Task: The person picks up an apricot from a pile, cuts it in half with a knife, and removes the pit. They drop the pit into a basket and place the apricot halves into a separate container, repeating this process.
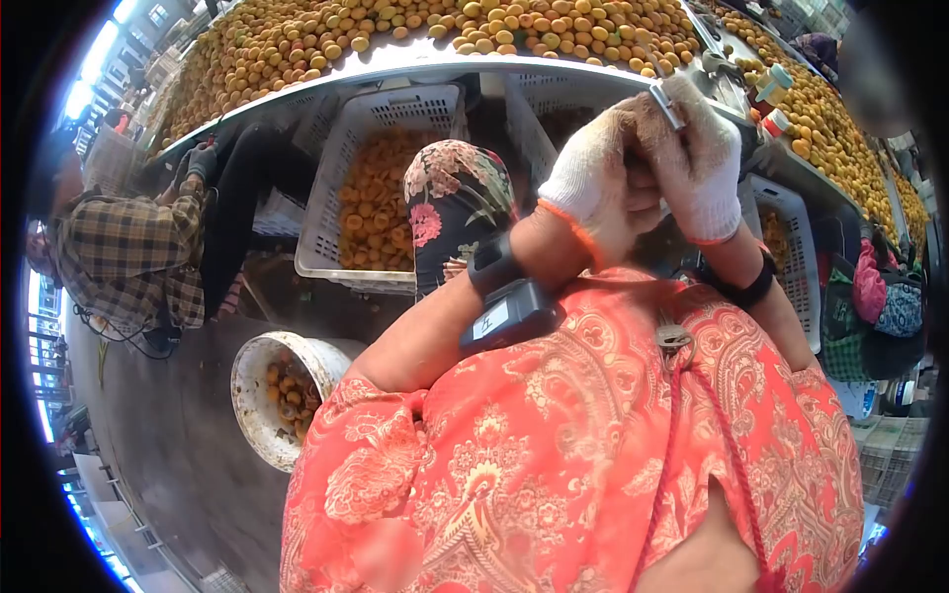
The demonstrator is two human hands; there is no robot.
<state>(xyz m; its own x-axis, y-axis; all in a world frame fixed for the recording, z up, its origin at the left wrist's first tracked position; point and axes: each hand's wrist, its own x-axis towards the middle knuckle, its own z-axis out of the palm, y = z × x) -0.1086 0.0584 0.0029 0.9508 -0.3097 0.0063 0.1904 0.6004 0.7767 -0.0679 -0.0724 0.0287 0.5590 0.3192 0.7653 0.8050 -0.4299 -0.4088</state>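
My left hand [596, 173], in a white glove with an orange cuff, is raised in front of my chest with its fingers curled. Whatever it may hold is hidden behind the fingers. Against it is my right hand [700, 163], gloved as well and closed on a small silver metal tool [667, 107] whose kind I cannot make out. Both hands are just in front of the table edge, below a heap of whole apricots [554, 28].
A white crate [308, 222] of halved apricots stands left of my knee. A stained white bucket [247, 381] lies tilted with fruit scraps inside. Another crate [799, 237] stands at right. A person in a plaid shirt [133, 247] sits at left. Small bottles [776, 87] stand on the table.
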